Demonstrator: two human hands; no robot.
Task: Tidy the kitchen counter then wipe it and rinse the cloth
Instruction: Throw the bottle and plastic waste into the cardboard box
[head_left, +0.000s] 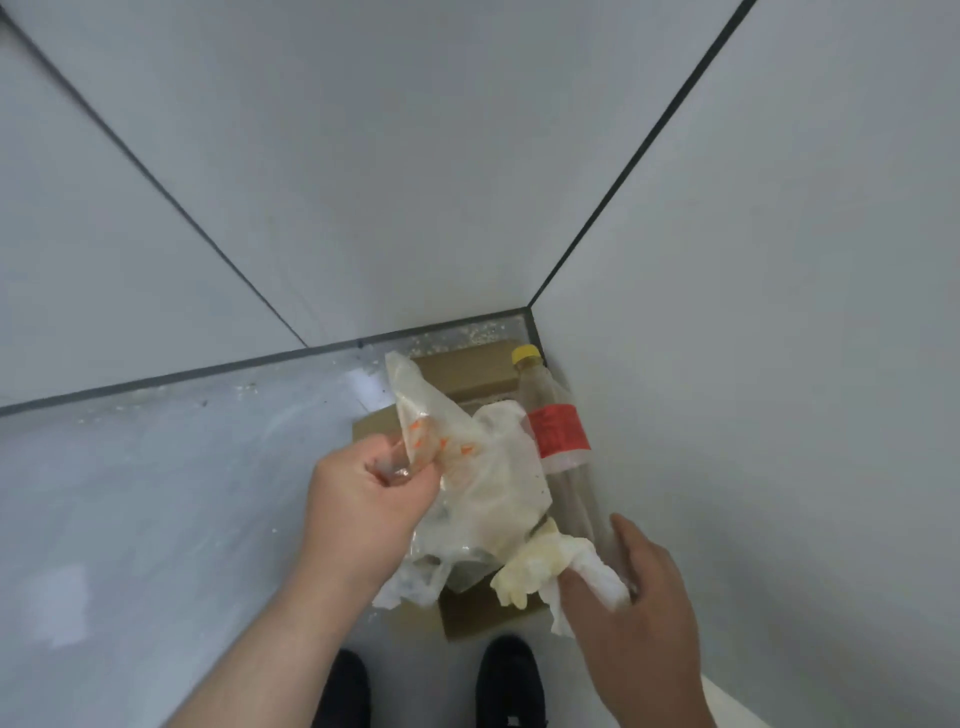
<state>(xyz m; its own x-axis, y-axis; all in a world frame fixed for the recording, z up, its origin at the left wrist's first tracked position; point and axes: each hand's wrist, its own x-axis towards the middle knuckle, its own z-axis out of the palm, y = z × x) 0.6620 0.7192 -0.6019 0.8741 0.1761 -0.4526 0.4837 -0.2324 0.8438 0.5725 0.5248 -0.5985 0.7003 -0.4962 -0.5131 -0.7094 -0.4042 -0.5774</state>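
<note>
I look down into a corner of the room at a brown cardboard box (470, 371) on the floor. My left hand (363, 499) pinches a crumpled clear plastic bag (467, 467) with orange print, held above the box. My right hand (639, 587) grips a wad of stained white paper tissue (540, 571) and also lies against an empty clear bottle (553, 431) with a yellow cap and red label. The bottle leans along the right wall over the box. No counter or cloth is in view.
White walls close the corner on the far and right sides. The grey floor (156, 493) carries crumbs along the wall base. My black shoes (511, 680) stand just before the box.
</note>
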